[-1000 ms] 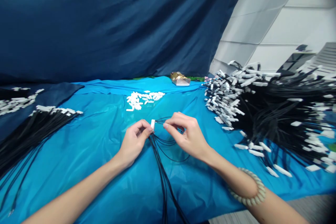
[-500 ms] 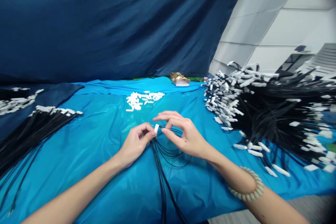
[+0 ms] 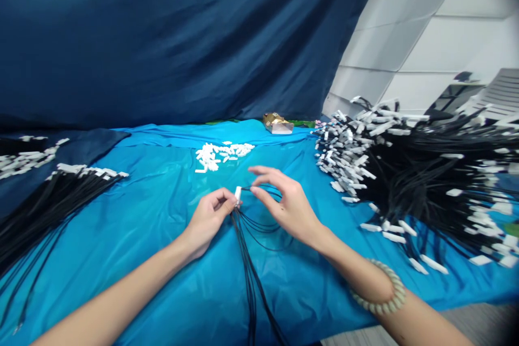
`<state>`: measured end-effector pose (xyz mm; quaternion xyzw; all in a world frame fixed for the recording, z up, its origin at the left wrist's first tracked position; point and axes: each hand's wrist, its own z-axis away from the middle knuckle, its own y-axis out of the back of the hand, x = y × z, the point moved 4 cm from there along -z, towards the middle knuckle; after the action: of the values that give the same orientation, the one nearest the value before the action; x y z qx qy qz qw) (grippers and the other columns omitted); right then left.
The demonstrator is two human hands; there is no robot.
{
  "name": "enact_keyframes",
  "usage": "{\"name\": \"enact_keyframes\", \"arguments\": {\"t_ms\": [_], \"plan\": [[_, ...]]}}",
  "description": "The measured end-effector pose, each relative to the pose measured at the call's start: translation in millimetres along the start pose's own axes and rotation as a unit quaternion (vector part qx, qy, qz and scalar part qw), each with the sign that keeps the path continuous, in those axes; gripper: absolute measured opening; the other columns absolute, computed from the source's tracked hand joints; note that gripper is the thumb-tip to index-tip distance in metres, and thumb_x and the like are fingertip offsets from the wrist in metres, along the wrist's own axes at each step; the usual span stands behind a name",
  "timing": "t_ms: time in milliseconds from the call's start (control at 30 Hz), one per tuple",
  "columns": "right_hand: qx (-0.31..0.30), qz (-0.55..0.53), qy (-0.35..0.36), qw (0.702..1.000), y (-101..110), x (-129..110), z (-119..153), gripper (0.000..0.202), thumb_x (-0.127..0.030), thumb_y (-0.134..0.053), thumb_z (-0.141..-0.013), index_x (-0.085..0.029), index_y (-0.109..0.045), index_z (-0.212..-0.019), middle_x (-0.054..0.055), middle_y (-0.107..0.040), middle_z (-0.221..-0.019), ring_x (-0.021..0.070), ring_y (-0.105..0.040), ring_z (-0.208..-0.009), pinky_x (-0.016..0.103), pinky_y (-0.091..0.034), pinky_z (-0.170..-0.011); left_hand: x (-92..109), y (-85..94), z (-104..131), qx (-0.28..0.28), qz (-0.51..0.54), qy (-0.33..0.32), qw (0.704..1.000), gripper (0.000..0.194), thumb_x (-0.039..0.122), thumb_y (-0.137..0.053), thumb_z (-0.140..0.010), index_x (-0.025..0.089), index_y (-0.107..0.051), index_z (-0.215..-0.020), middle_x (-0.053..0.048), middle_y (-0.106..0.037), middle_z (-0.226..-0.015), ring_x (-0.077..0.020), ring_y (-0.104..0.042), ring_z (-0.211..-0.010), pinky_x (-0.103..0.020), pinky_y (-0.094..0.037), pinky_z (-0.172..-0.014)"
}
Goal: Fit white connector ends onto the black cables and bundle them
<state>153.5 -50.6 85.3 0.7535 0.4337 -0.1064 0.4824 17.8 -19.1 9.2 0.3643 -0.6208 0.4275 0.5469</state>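
Between thumb and fingers, my left hand [image 3: 210, 217] pinches a small white connector [image 3: 238, 194] at the middle of the head view. Several thin black cables [image 3: 247, 275] hang from that spot toward the near edge, and some loop out to the right. Just right of the connector, my right hand [image 3: 286, 203] has its thumb and index finger pinched at a black wire beside the white piece; the other fingers are extended. A beaded bracelet [image 3: 383, 286] is around the right forearm.
Loose white connectors [image 3: 211, 157] lie behind the hands on the blue cloth [image 3: 154, 200]. Bundled black cables with white ends lie at left [image 3: 48, 200] and in a large heap at right [image 3: 409, 173]. A gold box [image 3: 278, 123] stands at the back.
The white connector and my left hand have shifted slightly left and up. My right hand has moved a little right, away from the connector, widening the gap between the hands.
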Motion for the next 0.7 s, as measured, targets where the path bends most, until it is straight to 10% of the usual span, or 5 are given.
{"name": "enact_keyframes", "arguments": {"t_ms": [267, 700], "plan": [[-0.095, 0.164, 0.163, 0.968, -9, -11, 9, 0.013, -0.026, -0.062, -0.069, -0.02, -0.062, -0.081, 0.004, -0.027, -0.133, 0.0273, -0.012, -0.125, 0.047, -0.023, -0.098, -2, 4.3, -3, 0.033, 0.16, 0.062, 0.985, 0.018, 0.03, -0.06, -0.069, 0.014, -0.052, -0.066, 0.003, -0.053, -0.062, -0.0081, -0.05, -0.059, -0.022, -0.04, -0.064], [-0.005, 0.209, 0.33, 0.921, -23, -18, 20, 0.009, -0.018, -0.055, -0.078, -0.022, -0.062, -0.082, 0.0, -0.058, -0.102, 0.0166, -0.042, -0.104, 0.039, -0.034, -0.094, -5, 1.4, -3, -0.005, 0.24, 0.081, 0.967, 0.01, 0.021, -0.06, -0.07, 0.012, -0.056, -0.072, 0.001, -0.055, -0.066, -0.0067, -0.05, -0.06, -0.017, -0.039, -0.056]]}}
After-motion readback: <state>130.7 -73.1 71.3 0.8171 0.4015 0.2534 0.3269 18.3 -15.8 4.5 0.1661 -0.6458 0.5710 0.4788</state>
